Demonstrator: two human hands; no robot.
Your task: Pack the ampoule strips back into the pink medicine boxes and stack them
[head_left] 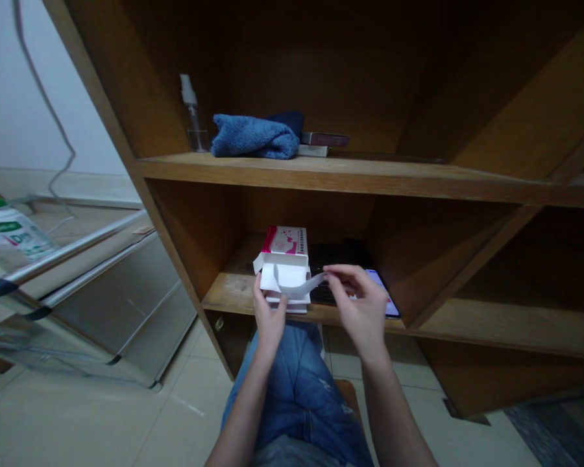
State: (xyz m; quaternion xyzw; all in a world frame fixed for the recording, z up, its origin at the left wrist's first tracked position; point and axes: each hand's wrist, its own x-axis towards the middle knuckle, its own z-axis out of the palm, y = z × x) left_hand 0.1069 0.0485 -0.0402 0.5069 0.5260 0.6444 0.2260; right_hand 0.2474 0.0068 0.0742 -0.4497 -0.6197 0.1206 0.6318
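A red and white carton (285,241) lies on the lower shelf with its near end open and its flaps spread. My left hand (271,318) holds the near end of the carton from the left, with the thumb in front and the other fingers partly hidden behind it. A thin white strip (299,290), perhaps paper, curves from the carton's open end to the right. My right hand (360,305) pinches the far end of that strip between thumb and fingertips. Under the carton, more white boxes or layers (292,307) show. Beside my right hand lies a phone (393,307) with its screen lit, partly covered.
Dark objects (338,253) sit behind my hands on the shelf. On the upper shelf (321,175) are a spray bottle (197,130), a blue towel (255,137) and flat boxes (326,139). To the left, a metal-edged rack (97,259) carries a green-capped bottle (22,230).
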